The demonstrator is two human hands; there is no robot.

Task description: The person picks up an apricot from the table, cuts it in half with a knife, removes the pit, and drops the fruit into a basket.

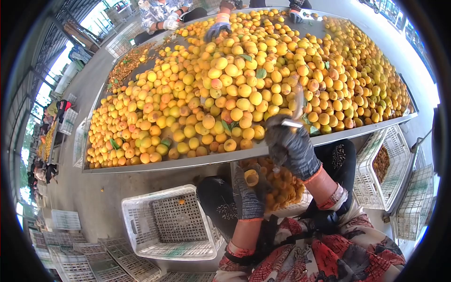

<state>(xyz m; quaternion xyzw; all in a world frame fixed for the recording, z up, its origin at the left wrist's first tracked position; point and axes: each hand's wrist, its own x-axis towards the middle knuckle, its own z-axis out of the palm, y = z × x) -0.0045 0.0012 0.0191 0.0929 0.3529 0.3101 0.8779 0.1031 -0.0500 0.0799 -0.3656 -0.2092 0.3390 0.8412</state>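
Note:
My left hand (pixel 246 199), in a dark grey knit glove, is closed on an apricot half (pixel 252 177), its orange cut face showing. It is above a crate of apricot halves (pixel 282 188) between my knees. My right hand (pixel 293 145), gloved alike, is closed at the table's near edge. From it points a thin pale blade, blurred, which looks like a small knife (pixel 299 101). A bright strip shows by its fingers. Whole apricots (pixel 225 94) lie heaped just beyond both hands, with some green leaves among them.
A metal-rimmed table (pixel 183 166) holds the heap. To the left stands a white plastic crate (pixel 134 221) with a small orange piece inside. Another white crate (pixel 366 188), with brown contents, is at the right. Across the table, co-workers' gloved hands (pixel 218 30) reach the fruit.

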